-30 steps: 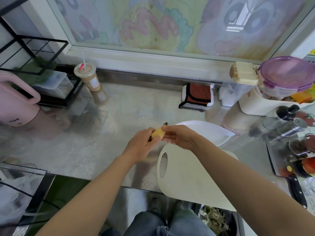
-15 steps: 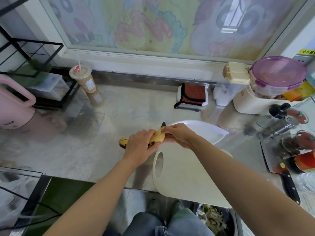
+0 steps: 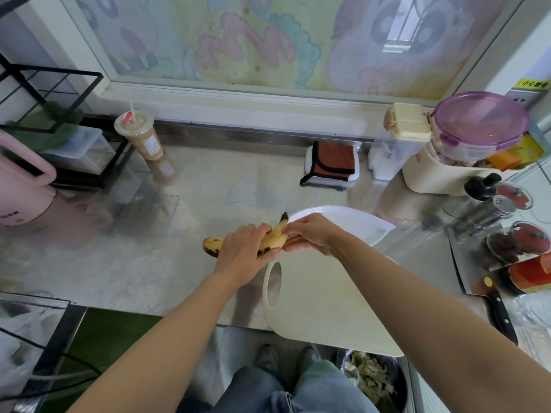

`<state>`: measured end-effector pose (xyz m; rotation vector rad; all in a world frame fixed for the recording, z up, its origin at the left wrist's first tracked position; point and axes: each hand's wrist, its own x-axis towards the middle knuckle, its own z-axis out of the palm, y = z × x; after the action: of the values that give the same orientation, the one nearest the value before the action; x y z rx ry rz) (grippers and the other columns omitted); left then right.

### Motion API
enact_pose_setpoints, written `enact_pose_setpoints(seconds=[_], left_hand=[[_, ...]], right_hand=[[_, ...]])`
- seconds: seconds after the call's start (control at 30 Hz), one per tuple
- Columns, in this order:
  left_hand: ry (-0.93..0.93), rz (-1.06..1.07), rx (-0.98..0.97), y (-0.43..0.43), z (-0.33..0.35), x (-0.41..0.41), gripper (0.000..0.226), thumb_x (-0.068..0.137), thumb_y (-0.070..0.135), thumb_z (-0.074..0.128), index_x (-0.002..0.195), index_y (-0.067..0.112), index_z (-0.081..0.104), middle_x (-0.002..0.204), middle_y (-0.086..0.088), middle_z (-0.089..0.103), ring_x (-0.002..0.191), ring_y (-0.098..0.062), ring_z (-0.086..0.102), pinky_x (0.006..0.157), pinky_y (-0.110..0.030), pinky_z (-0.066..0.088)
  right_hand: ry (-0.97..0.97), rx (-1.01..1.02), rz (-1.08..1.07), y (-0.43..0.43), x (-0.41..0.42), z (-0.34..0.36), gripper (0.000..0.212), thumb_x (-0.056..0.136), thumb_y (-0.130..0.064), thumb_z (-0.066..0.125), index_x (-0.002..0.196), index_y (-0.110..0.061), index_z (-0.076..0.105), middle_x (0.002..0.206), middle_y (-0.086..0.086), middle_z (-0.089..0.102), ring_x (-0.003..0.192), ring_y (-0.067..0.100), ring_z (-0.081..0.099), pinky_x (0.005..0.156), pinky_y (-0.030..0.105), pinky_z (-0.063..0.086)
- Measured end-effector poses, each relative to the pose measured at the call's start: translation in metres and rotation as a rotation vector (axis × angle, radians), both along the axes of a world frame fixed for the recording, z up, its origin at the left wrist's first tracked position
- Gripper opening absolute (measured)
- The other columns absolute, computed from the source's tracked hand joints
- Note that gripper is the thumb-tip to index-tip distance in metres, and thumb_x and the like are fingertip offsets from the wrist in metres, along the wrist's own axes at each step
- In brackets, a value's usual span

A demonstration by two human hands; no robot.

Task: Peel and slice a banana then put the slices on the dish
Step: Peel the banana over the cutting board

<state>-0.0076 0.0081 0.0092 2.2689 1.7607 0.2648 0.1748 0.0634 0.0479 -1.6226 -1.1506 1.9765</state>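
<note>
A yellow banana (image 3: 212, 245) with dark spots lies level above the counter, its black stem pointing up and right. My left hand (image 3: 243, 251) wraps around its middle from above. My right hand (image 3: 310, 234) pinches the stem end, fingers on the peel. The skin looks whole; my hands hide most of it. Behind my right hand sits the white leaf-shaped dish (image 3: 354, 223). A cream cutting board (image 3: 322, 305) with a handle hole lies beneath my right forearm.
A cleaver (image 3: 477, 275) with a black handle lies to the right, beside jars and shakers (image 3: 507, 242). An iced drink cup (image 3: 143, 138) stands back left, a pink kettle (image 3: 21, 192) far left, a folded cloth (image 3: 331, 165) at the back. A scrap bin (image 3: 372, 380) sits below the counter edge.
Both hands have lowered and turned the banana from end-on to level, so its spotted left end now shows. The right hand's grip has shifted along the stem end.
</note>
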Motion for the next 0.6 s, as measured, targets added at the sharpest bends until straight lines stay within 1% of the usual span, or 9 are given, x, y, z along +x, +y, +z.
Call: enact_pose_setpoints(seconds=[0.13,0.17,0.23,0.3,0.33,0.37,0.43,0.53,0.6], left_hand=[[-0.001,-0.008,-0.015,-0.003,0.003,0.005,0.046,0.090,0.061,0.045,0.118,0.024,0.043,0.097,0.003,0.053,0.087,-0.018,0.050,0.075,-0.038,0.047],[0.004,-0.012,-0.019,-0.004,0.004,0.007,0.046,0.090,0.060,0.046,0.118,0.024,0.042,0.097,0.003,0.053,0.086,-0.017,0.050,0.073,-0.037,0.047],[0.007,-0.003,-0.029,-0.004,0.006,0.010,0.045,0.090,0.060,0.046,0.117,0.025,0.041,0.097,0.003,0.054,0.084,-0.017,0.052,0.070,-0.035,0.048],[0.010,0.024,-0.049,-0.004,0.008,0.015,0.046,0.088,0.063,0.041,0.114,0.025,0.038,0.091,0.002,0.056,0.077,-0.018,0.055,0.065,-0.036,0.051],[0.018,0.036,-0.061,-0.005,0.010,0.016,0.048,0.088,0.065,0.039,0.112,0.024,0.036,0.086,0.002,0.058,0.071,-0.018,0.057,0.063,-0.037,0.051],[0.027,0.047,-0.073,-0.005,0.010,0.018,0.048,0.088,0.066,0.039,0.111,0.024,0.035,0.082,0.002,0.059,0.067,-0.019,0.058,0.061,-0.037,0.051],[0.026,0.065,-0.082,-0.006,0.011,0.018,0.047,0.089,0.065,0.042,0.110,0.024,0.032,0.078,0.002,0.061,0.063,-0.021,0.059,0.060,-0.036,0.051],[0.031,0.071,-0.066,-0.006,0.014,0.020,0.047,0.089,0.065,0.042,0.108,0.024,0.031,0.077,0.003,0.060,0.060,-0.019,0.057,0.056,-0.032,0.046],[0.044,0.075,-0.059,-0.006,0.016,0.022,0.048,0.089,0.066,0.040,0.107,0.023,0.030,0.074,0.004,0.059,0.057,-0.018,0.056,0.053,-0.028,0.041]], right_hand=[[-0.143,0.071,0.062,-0.002,-0.001,-0.001,0.020,0.083,-0.013,0.063,0.093,0.003,0.070,0.084,0.013,0.074,0.080,0.023,0.073,0.084,0.029,0.056],[-0.211,0.111,0.077,-0.003,-0.004,-0.001,0.019,0.082,-0.016,0.061,0.087,0.001,0.069,0.079,0.012,0.074,0.077,0.022,0.073,0.080,0.028,0.055],[-0.366,0.228,0.106,-0.007,-0.011,0.001,0.019,0.079,-0.019,0.057,0.068,-0.005,0.062,0.064,0.009,0.071,0.063,0.020,0.069,0.061,0.023,0.047],[-0.481,0.346,0.118,-0.009,-0.018,0.002,0.029,0.079,-0.018,0.054,0.052,-0.012,0.047,0.046,0.002,0.061,0.043,0.010,0.047,0.047,0.019,0.033],[-0.511,0.395,0.116,-0.009,-0.021,0.001,0.035,0.080,-0.017,0.054,0.048,-0.013,0.040,0.039,-0.002,0.053,0.037,0.007,0.036,0.044,0.018,0.028],[-0.529,0.435,0.110,-0.009,-0.023,0.001,0.040,0.081,-0.016,0.054,0.046,-0.014,0.035,0.034,-0.005,0.046,0.034,0.007,0.030,0.042,0.017,0.025],[-0.538,0.503,0.103,-0.010,-0.023,-0.002,0.044,0.081,-0.014,0.054,0.045,-0.014,0.030,0.031,-0.007,0.036,0.034,0.008,0.025,0.041,0.017,0.021],[-0.515,0.576,0.087,-0.012,-0.020,-0.007,0.039,0.077,-0.012,0.054,0.048,-0.013,0.027,0.041,-0.001,0.028,0.040,0.010,0.022,0.043,0.019,0.019],[-0.482,0.593,0.066,-0.014,-0.017,-0.010,0.036,0.075,-0.010,0.054,0.049,-0.012,0.030,0.045,0.001,0.027,0.036,0.009,0.027,0.042,0.018,0.019]])
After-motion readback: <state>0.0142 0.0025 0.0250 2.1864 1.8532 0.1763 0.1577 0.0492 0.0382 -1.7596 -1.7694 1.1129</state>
